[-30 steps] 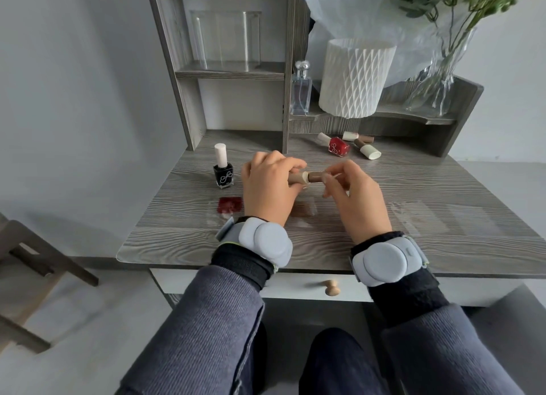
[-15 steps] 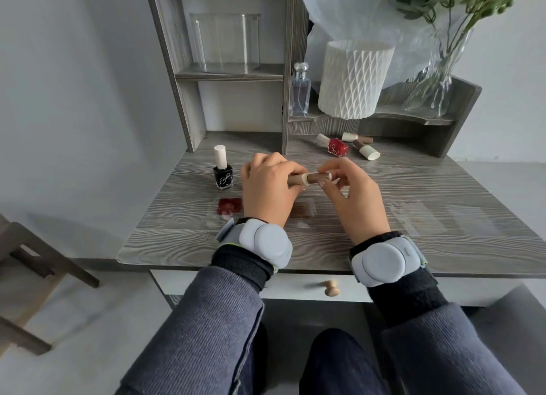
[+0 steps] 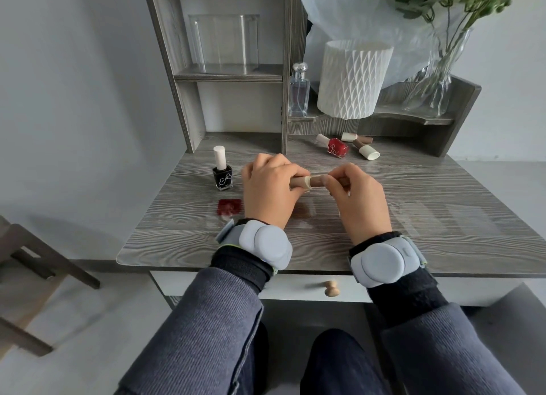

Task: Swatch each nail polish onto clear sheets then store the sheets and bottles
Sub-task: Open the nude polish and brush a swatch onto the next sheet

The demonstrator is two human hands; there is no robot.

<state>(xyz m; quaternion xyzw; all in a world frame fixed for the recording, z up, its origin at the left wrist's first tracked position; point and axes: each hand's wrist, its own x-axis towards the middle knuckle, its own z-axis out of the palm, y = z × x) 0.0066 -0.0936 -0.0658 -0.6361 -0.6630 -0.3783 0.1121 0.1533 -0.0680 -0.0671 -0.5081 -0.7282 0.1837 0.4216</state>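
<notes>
Now, a black bottle (image 3: 222,174) stands upright near the left edge of the tabletop (image 3: 413,181), with a red swatch (image 3: 229,207) just in front. Mid-table, the left hand (image 3: 270,190) grips one end of the brown polish bottle (image 3: 308,182) and the right hand (image 3: 354,196) pinches the other, holding it sideways above the surface. Looks like cap-twisting; opening or closing, can't tell. Next up: a steady counter-twist, kept level.
</notes>
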